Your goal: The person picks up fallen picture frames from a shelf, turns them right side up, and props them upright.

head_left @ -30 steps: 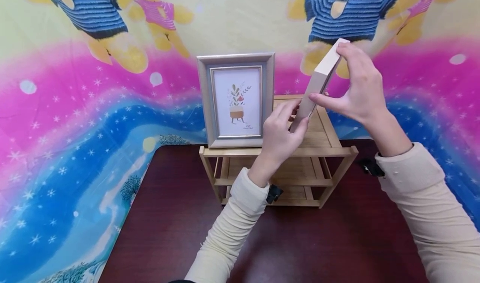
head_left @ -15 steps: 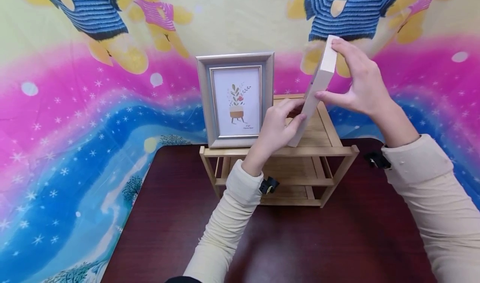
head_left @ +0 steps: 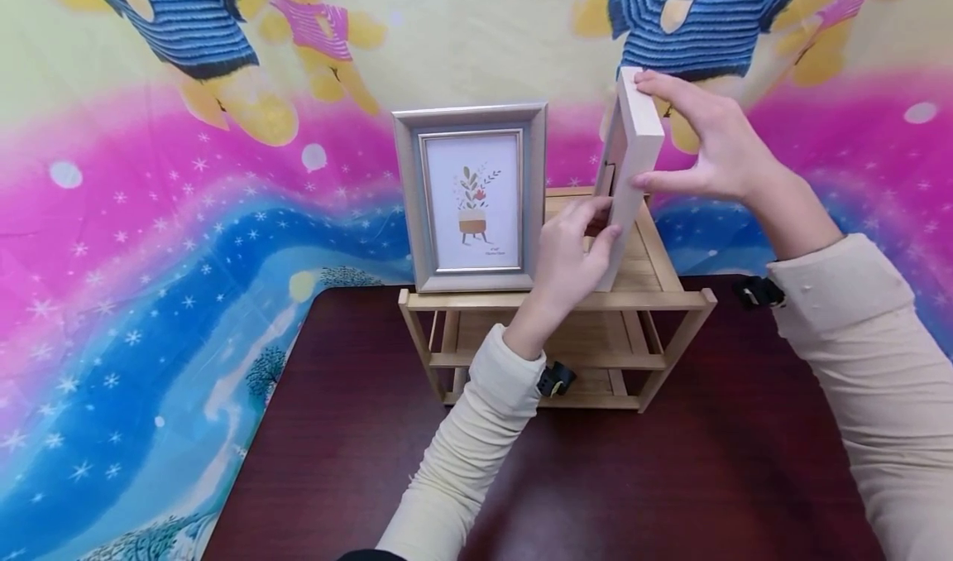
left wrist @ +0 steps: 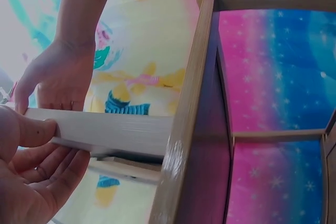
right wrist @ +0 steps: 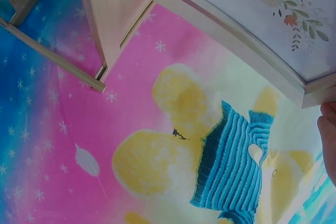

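A picture frame with a pale edge (head_left: 639,151) stands upright on the right of the wooden shelf's top (head_left: 648,251), edge towards me, its back with a dark fitting facing left. My left hand (head_left: 569,255) pinches its near side edge low down, thumb on the edge. Higher up, my right hand (head_left: 718,143) holds the upper corner between thumb and fingers. The right wrist view shows the frame's front, a potted-plant print (right wrist: 289,14), with fingers (right wrist: 329,140) at its corner. A second, silver-grey picture frame (head_left: 412,205) stands on the shelf's left, facing me, with a similar print.
The shelf has lower tiers (head_left: 551,333) and a front rail (head_left: 670,300). It stands on a dark red-brown table (head_left: 350,429). Behind it hangs a colourful cloth (head_left: 186,238) with printed bears.
The held frame has turned from a slant to nearly upright, its back now showing on the left. Its lower end has come down to the shelf top. The other frame stays put.
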Demonstrator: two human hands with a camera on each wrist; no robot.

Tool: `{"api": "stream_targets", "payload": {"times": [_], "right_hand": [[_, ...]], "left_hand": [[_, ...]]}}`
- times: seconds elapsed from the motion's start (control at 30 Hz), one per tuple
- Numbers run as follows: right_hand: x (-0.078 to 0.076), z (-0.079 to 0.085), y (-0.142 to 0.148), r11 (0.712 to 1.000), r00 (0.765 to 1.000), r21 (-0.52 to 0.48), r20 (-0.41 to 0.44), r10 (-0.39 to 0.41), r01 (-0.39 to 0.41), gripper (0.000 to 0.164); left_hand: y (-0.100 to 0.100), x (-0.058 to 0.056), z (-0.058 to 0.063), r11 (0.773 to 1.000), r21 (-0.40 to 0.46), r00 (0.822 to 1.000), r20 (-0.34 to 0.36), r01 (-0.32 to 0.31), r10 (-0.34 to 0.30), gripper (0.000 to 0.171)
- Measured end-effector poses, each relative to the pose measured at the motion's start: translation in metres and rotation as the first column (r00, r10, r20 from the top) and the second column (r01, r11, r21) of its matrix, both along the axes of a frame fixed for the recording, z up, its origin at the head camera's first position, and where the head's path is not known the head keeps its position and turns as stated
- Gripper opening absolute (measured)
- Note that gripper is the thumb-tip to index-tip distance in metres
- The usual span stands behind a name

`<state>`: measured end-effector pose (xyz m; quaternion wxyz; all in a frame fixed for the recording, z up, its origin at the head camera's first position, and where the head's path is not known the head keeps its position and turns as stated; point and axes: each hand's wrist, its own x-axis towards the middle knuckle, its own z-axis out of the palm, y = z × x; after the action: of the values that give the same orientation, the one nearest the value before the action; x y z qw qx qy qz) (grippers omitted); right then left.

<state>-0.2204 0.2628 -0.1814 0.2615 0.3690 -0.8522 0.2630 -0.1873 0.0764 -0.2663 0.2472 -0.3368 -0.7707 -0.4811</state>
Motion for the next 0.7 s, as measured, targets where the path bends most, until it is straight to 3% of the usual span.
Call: {"api": "stream_targets", "payload": {"times": [0.23,0.43,0.57,0.7], "right_hand": [[0.0,0.002,0.002,0.999,0.999,-0.015,-0.008,0.043,-0.043,0.079],[0.0,-0.001,0.004,0.999,0.999,-0.03,-0.015,0.039,-0.04,0.08],[-0.001,-0.003,0.004,0.998,0.999,-0.046,-0.021,0.047,-0.048,0.08],[-0.002,-0.005,0.003,0.995,0.997,-0.06,-0.029,0.078,-0.08,0.079]], "left_hand": [[0.006,0.003,-0.001,1.0,0.025,1.0,-0.023,-0.016,0.017,0.024],[0.001,0.001,-0.004,0.996,0.056,0.998,-0.023,0.067,-0.066,0.032],[-0.001,-0.003,-0.006,1.0,0.023,0.999,-0.032,-0.006,0.007,0.033],[0.001,-0.01,-0.004,0.991,-0.099,0.995,0.018,-0.091,0.093,0.03]]}}
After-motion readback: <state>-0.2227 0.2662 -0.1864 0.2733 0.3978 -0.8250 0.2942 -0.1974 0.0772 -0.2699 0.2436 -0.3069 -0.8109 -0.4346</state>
